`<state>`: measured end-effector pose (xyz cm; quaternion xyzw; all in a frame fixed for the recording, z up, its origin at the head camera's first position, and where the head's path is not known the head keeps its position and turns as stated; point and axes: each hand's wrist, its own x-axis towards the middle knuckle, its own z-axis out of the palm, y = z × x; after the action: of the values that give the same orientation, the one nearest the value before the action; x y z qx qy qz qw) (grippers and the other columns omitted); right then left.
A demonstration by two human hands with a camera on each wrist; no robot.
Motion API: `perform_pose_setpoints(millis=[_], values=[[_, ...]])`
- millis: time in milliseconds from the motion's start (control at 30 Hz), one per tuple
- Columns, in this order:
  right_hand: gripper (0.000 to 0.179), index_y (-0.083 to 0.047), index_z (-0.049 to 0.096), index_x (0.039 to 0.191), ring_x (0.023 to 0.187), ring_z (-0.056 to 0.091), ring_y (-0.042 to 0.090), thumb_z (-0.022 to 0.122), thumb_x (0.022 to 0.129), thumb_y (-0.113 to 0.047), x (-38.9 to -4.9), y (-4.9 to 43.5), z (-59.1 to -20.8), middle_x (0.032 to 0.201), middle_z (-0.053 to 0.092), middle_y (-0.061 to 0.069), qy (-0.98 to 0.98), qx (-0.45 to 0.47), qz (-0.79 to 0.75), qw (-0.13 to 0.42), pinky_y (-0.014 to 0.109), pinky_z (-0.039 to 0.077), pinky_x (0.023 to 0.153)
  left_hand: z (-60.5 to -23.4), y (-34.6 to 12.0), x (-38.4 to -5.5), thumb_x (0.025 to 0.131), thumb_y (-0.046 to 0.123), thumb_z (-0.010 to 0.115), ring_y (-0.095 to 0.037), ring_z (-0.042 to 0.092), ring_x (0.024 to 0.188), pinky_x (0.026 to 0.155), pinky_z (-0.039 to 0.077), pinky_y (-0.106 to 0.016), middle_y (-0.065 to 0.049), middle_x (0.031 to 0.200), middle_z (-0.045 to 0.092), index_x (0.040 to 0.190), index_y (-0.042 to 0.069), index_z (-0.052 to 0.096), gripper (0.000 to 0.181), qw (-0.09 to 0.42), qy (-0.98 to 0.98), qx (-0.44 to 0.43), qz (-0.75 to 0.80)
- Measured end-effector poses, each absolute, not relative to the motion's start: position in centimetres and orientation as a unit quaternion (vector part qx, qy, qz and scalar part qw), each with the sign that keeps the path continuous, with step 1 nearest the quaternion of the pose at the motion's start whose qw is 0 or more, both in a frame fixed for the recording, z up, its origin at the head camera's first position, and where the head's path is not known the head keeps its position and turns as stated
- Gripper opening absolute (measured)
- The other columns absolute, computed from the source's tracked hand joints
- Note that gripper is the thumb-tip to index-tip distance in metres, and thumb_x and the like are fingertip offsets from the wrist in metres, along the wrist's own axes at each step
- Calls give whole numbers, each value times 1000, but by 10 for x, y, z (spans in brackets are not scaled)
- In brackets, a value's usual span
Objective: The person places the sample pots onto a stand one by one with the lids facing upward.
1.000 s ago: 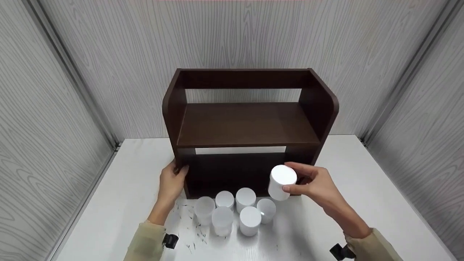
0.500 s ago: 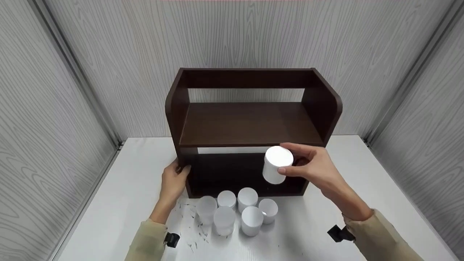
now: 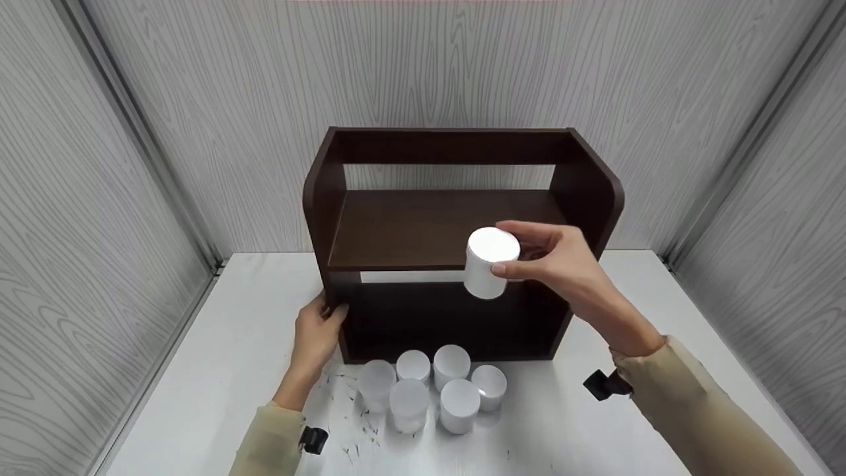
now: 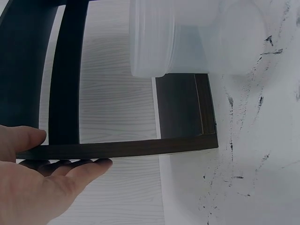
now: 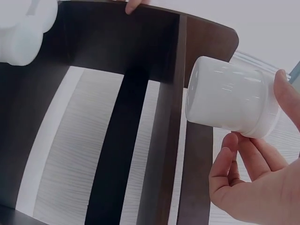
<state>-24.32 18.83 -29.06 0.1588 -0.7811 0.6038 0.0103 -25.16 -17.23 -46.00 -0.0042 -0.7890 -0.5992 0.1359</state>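
Observation:
A white lidded jar [image 3: 484,281] is pinched near its lid between the thumb and fingers of my right hand [image 3: 562,261]. It is held upright in front of the middle board of a dark brown two-tier shelf [image 3: 423,225]. In the right wrist view the jar [image 5: 229,96] shows smooth sides, with the thumb on its lid end. My left hand [image 3: 316,334] grips the front edge of the shelf's left side panel [image 4: 117,149], thumb on the inner face and fingers along the outer face. Part of the right side panel is hidden behind my right hand.
Several white and translucent jars [image 3: 459,403] stand grouped on the white table [image 3: 251,370] before the shelf's lower front edge. Dark scuff marks [image 3: 360,423] lie on the table left of them. Grey wood-patterned walls [image 3: 449,59] enclose the back and both sides.
My right hand has raised the jar from just above the standing jars to the height of the middle board, moving slightly left. My left hand keeps its grip on the side panel.

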Motion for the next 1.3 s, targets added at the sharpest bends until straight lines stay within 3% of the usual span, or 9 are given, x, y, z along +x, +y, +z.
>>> perform_pose_setpoints(millis=[233, 400, 767, 1000, 1300], values=[[62, -4, 71, 135, 102, 72, 27, 94, 78, -8, -264, 173, -278, 118, 76, 11, -765, 173, 621, 1, 37, 62, 89, -460, -172, -251, 106, 6, 57, -44, 55, 135, 110, 49, -51, -30, 146, 56, 148, -12, 50, 47, 143, -790, -2, -596], [64, -3, 70, 136, 105, 71, 24, 95, 78, -11, -281, 161, -270, 120, 76, 10, -779, 167, 605, 10, 32, 58, 91, -459, -170, -249, 106, 7, 57, -46, 54, 136, 110, 49, -51, -32, 147, 55, 147, -13, 50, 46, 141, -795, 4, -590], [63, 0, 68, 137, 114, 69, 24, 94, 80, -11, -318, 128, -260, 126, 74, 12, -765, 188, 617, -2, 35, 55, 101, -455, -163, -248, 106, 7, 57, -47, 57, 133, 107, 51, -52, -34, 144, 56, 145, -15, 50, 46, 138, -797, 10, -588], [59, 0, 70, 134, 109, 70, 25, 93, 80, -8, -338, 109, -256, 125, 74, 12, -757, 193, 624, 7, 35, 56, 98, -454, -162, -247, 106, 7, 57, -47, 56, 133, 108, 51, -52, -33, 144, 56, 145, -15, 51, 46, 134, -795, 7, -592], [63, 3, 69, 135, 119, 67, 24, 94, 78, -7, -359, 86, -256, 130, 71, 15, -770, 181, 612, 6, 34, 56, 99, -455, -164, -244, 106, 9, 57, -47, 57, 133, 108, 51, -52, -34, 144, 56, 145, -14, 51, 46, 135, -797, 11, -589]])
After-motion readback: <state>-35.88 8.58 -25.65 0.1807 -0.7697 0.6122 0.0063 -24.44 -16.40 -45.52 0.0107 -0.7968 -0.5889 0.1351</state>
